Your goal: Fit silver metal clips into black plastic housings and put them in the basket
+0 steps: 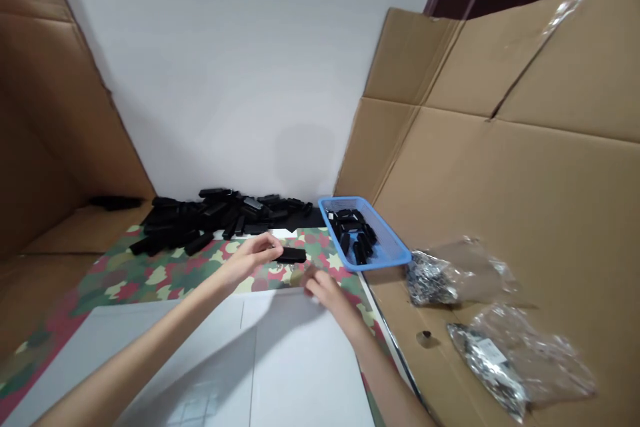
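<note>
Left hand (254,256) pinches black, oblong, plastic-looking piece (293,255), long axis crosswise, free end near right hand (323,285) (blurred, can't tell grip).

Right hand (323,285) blurred (slightly); white sheet (310,360) shadowed, glary.

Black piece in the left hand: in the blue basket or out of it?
Out: the left hand grips the black piece by one end, with a clear gap to the blue basket on its right.
</note>
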